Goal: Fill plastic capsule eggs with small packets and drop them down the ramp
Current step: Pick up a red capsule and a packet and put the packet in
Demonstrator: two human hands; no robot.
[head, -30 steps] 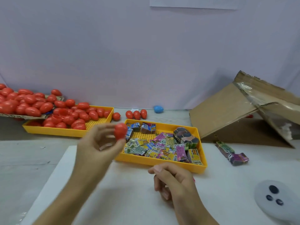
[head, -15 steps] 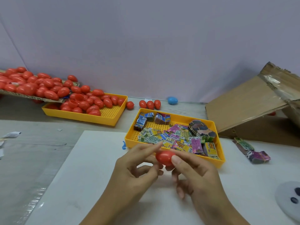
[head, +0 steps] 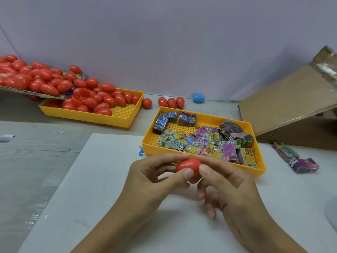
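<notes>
hands: left (head: pixel 153 177) and right (head: pixel 225 181) both pinch red egg (head: pixel 188 166); above white mat (head: pixel 91 179)

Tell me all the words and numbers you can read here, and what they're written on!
"6": printed in a small white corner on several of the little packets in the near yellow tray; it shows upside down on some.
The colourful words and barcodes on the packets: too small and blurred to read.
The bundles of packets lying right of the tray: print unreadable.
The red egg held in both hands, the other eggs and the cardboard ramp: no writing visible.
</notes>
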